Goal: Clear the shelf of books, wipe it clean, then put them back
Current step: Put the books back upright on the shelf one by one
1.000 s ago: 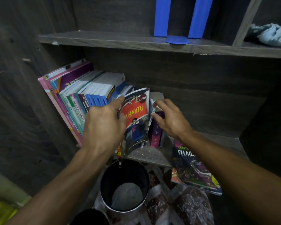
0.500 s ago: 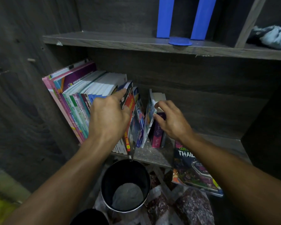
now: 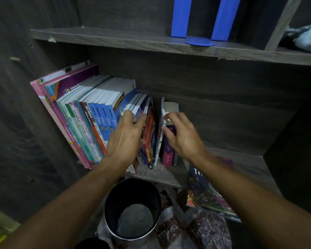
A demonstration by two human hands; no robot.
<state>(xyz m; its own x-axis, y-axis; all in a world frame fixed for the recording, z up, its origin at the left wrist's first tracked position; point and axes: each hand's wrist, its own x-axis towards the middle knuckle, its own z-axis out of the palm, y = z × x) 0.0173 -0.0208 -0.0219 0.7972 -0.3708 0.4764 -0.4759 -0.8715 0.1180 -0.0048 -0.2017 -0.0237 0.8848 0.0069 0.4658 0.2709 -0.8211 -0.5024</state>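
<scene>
A row of books (image 3: pixel 90 112) stands leaning left on the dark wooden shelf (image 3: pixel 162 174). My left hand (image 3: pixel 127 137) grips the red comic book (image 3: pixel 149 133) at the right end of that row, upright against the others. A small gap separates it from a thin white book (image 3: pixel 160 139) and a purple book (image 3: pixel 168 153). My right hand (image 3: pixel 183 135) pinches the top of the thin white book, fingers curled over its edge. A colourful "Thai" book (image 3: pixel 205 196) lies flat on the shelf's front right, partly under my right forearm.
A black bucket (image 3: pixel 131 207) with a grey cloth inside stands below the shelf front. On the upper shelf (image 3: pixel 133 42) stand blue upright pieces (image 3: pixel 201 18) and a pale blue cloth (image 3: pixel 305 38) at far right. Dark side panels close both sides.
My left hand turned the red comic from cover-facing to upright and pushed it against the row. My right hand shifted slightly on the thin white book. The view moved closer.
</scene>
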